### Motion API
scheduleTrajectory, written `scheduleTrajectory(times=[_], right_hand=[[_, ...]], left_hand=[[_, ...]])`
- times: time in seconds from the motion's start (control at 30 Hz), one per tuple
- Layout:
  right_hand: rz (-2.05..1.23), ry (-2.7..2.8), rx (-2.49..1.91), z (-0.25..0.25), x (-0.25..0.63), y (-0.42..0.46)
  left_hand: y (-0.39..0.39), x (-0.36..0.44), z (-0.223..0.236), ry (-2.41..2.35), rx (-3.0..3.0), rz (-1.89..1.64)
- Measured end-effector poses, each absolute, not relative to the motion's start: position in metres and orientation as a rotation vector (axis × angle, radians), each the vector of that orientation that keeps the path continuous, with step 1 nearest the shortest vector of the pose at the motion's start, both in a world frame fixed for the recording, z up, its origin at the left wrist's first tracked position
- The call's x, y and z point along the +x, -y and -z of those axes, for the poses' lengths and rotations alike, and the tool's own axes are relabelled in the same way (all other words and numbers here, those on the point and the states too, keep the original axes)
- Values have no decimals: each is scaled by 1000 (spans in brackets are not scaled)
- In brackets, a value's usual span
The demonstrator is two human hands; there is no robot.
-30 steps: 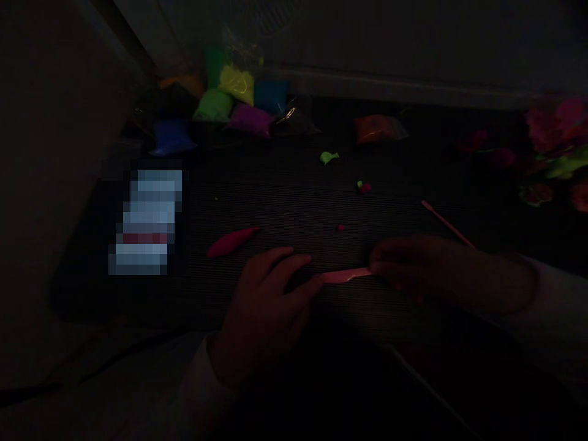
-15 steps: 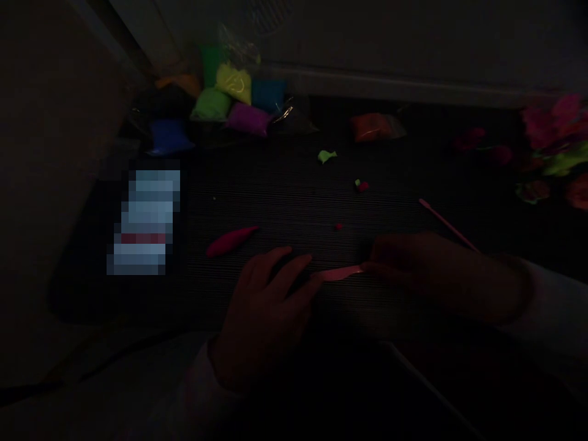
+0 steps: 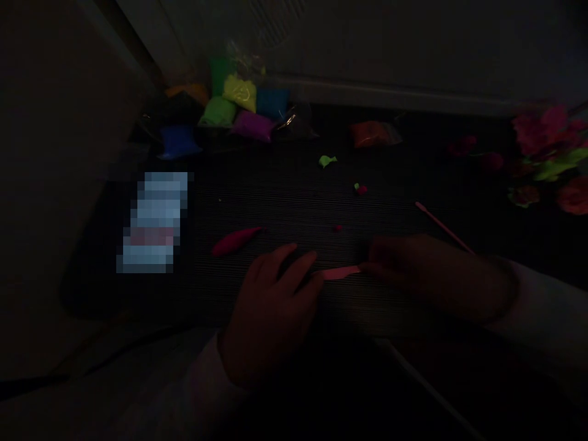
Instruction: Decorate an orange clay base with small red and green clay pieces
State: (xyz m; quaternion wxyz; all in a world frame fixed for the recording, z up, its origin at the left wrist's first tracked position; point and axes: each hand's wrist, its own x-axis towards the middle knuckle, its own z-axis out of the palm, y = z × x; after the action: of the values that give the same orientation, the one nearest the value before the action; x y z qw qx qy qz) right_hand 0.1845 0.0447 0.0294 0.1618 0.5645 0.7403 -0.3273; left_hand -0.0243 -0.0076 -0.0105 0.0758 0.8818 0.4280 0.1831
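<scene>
A flat pink strip (image 3: 340, 272), shaped somewhat like a modelling-knife blade, spans the gap between my hands just above or on the dark tabletop. The light is too dim to tell its material. Its right end is pinched in the closed fingers of my right hand (image 3: 413, 269). At its left end, my left hand (image 3: 273, 312) holds it by the thumb and fingertip, the other fingers curved and slightly apart. Left of that hand lies a tapered pink piece of clay (image 3: 235, 242). A tiny red bit (image 3: 338, 228) rests beyond the strip.
Bagged clay in several colours, including a purple pack (image 3: 253, 126), is heaped at the back left; an orange pack (image 3: 370, 134) lies apart. A lit, blurred screen (image 3: 154, 223) is at left, a thin pink stick tool (image 3: 443, 226) at right. Clay-like flowers (image 3: 546, 138) sit far right.
The view has shifted slightly, so the objects sit a little differently in the picture. Both hands keep the same hold on the pink strip.
</scene>
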Motion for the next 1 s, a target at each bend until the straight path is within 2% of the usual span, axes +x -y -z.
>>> scheduleTrajectory(times=[0.2,0.37,0.47,0.6,0.73,0.9,1.0], right_hand=[[1217,-2293,1639,-30,197,-34],[1096,-2670,1656,-31,206,2],[1106,-2716,1736,-28,211,22],[1140,-2553,1981,-25,214,26],[1430,-2236,2110,-29,209,6],[1825,-1935,1926,-30,192,-22],[1898,-1847,1835,-27,184,-33]], left_hand=[[5,-32,10,-1331,2345,-750],[4,-38,7,-1382,2166,-883],[4,-37,7,-1322,2185,-883],[4,-35,8,-1337,2247,-833],[5,-34,8,-1376,2273,-859],[6,-35,9,-1366,2330,-841],[6,-35,9,-1322,2390,-792]])
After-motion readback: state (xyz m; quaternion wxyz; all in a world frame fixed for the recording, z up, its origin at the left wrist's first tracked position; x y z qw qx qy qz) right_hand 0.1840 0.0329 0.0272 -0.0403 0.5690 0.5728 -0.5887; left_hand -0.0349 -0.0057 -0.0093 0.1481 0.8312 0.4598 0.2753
